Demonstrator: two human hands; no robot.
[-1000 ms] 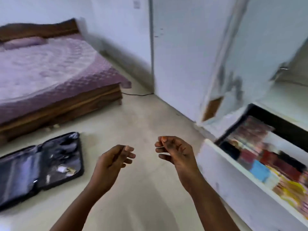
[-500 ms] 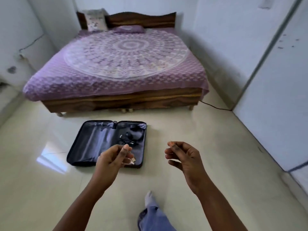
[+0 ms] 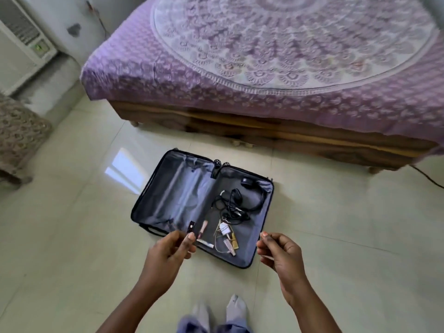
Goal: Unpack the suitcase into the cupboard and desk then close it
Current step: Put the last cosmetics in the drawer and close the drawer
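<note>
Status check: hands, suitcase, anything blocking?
Both hands, left hand and right hand, empty. Suitcase open on floor, headphones and small items inside. Nothing blocking.

Glossy tiled floor [image 3: 72,248], cloth-lined suitcase [image 3: 177,200]

Open suitcase [image 3: 182,200] on floor [image 3: 72,248] before bed [image 3: 264,68], headphones [image 3: 252,195] inside.

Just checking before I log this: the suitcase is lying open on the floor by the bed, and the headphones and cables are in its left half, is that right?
Not quite. The head view shows the suitcase open on the floor by the bed, but the headphones and cables lie in its right half.
</note>
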